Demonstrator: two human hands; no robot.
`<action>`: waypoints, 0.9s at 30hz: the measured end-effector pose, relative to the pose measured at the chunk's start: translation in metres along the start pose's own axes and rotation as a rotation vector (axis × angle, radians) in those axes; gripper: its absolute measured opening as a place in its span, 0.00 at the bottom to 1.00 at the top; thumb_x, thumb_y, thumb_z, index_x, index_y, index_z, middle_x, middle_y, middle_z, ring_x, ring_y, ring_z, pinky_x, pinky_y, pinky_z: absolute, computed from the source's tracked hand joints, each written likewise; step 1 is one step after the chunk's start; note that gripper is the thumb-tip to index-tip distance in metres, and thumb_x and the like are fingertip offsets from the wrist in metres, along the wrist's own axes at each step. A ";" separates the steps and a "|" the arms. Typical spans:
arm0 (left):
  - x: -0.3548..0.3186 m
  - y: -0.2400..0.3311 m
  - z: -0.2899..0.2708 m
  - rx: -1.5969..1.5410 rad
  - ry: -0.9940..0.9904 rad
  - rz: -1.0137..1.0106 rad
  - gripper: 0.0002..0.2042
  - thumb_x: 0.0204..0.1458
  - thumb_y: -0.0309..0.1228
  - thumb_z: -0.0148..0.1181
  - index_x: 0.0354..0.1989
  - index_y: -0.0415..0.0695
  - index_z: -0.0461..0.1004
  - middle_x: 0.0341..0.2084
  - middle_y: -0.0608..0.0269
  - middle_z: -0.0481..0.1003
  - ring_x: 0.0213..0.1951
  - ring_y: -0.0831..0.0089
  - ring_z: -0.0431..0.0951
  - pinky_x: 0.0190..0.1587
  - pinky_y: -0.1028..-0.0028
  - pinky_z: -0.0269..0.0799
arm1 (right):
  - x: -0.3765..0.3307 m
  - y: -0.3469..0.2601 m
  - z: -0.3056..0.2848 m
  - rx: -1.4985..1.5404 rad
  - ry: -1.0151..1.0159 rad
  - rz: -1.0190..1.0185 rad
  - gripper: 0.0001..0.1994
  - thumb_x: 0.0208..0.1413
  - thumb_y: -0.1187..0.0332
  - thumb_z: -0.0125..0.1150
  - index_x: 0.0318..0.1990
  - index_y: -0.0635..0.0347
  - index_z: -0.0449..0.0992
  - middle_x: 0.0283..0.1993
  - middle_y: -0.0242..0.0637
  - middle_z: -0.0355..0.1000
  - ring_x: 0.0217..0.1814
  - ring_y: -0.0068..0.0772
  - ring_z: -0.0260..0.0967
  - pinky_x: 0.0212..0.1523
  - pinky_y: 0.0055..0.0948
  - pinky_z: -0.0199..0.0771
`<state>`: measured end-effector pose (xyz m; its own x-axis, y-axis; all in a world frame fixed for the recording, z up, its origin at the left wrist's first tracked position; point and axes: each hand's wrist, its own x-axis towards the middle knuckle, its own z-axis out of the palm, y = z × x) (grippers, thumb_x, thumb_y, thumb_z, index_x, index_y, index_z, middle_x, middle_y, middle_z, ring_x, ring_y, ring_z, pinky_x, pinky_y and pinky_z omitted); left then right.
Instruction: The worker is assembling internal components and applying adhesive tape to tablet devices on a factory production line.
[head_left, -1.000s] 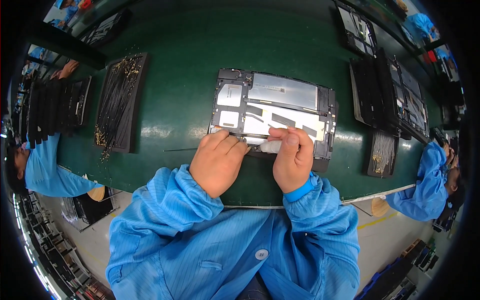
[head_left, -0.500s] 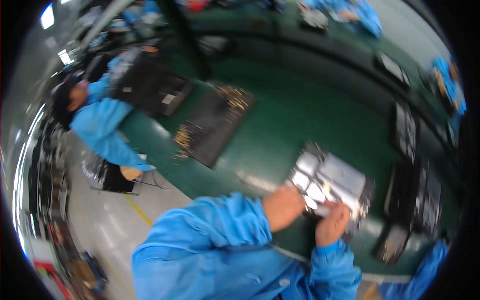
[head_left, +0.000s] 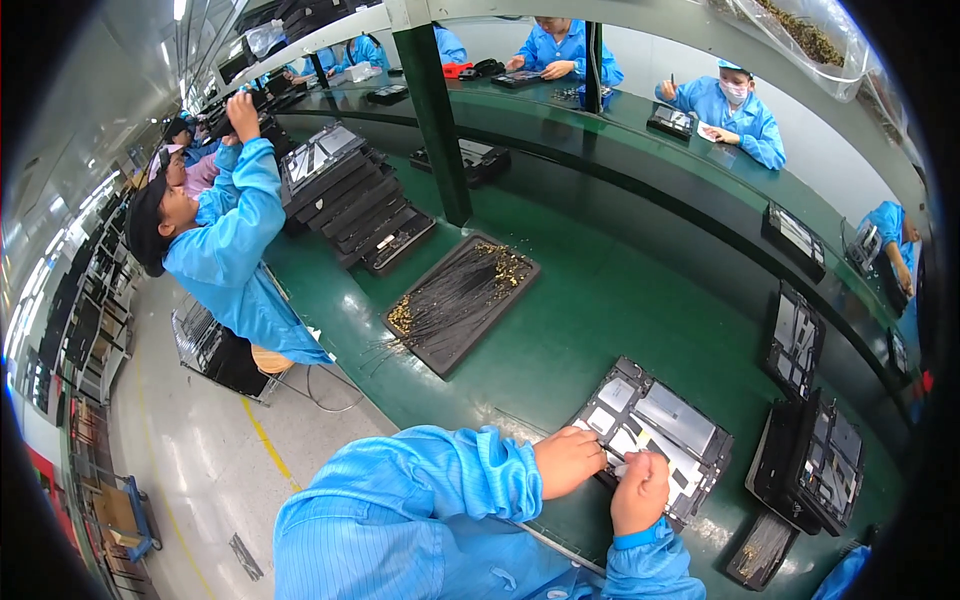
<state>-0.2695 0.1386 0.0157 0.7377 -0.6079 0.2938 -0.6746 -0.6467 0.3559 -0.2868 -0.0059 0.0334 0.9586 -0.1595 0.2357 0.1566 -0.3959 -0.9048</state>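
An opened black electronic device (head_left: pixel 685 463) with grey and white blocks inside lies on the green bench before me. My left hand (head_left: pixel 568 462) rests at its near left edge, fingers curled together over the casing. Whatever those fingers grip, if anything, is hidden. Close beside it, my right hand (head_left: pixel 640 492) is closed in a pinch over the near side of the device. A thin dark piece shows between the two hands, too small to name.
Ahead to the left lies a dark tray (head_left: pixel 440 352) of thin black cables with gold-coloured ends. Stacked black devices (head_left: pixel 350 195) stand beyond it by a green post (head_left: pixel 432 120). More devices (head_left: pixel 815 462) and a smaller cable tray (head_left: pixel 762 550) sit right. A co-worker (head_left: pixel 225 245) stands left.
The view has shifted and sharpened. My right hand has drawn a little toward my left hand on the device. The co-worker at left has raised an arm, away from the stacked devices.
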 end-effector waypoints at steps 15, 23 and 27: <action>0.008 0.002 -0.013 0.087 -0.212 -0.040 0.06 0.37 0.27 0.47 0.23 0.41 0.70 0.20 0.56 0.69 0.29 0.63 0.69 0.34 0.67 0.65 | 0.004 0.009 0.005 0.080 -0.002 -0.029 0.08 0.50 0.69 0.44 0.28 0.66 0.65 0.23 0.43 0.66 0.26 0.32 0.65 0.27 0.26 0.63; -0.025 0.006 -0.025 -1.259 0.076 -1.392 0.14 0.47 0.40 0.48 0.29 0.40 0.67 0.17 0.65 0.67 0.20 0.76 0.68 0.22 0.77 0.65 | 0.003 0.026 0.007 0.485 0.159 0.239 0.15 0.53 0.60 0.41 0.39 0.64 0.58 0.28 0.39 0.66 0.24 0.22 0.63 0.22 0.19 0.67; -0.012 -0.011 -0.012 -1.366 0.425 -1.484 0.11 0.47 0.37 0.48 0.32 0.42 0.63 0.18 0.67 0.65 0.17 0.79 0.66 0.18 0.80 0.65 | -0.006 0.023 0.004 0.434 0.121 0.215 0.16 0.53 0.59 0.40 0.41 0.64 0.57 0.29 0.39 0.66 0.23 0.22 0.63 0.22 0.20 0.67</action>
<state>-0.2710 0.1585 0.0193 0.6794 0.1947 -0.7074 0.6169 0.3704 0.6945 -0.2880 -0.0100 0.0099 0.9496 -0.3103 0.0433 0.0672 0.0667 -0.9955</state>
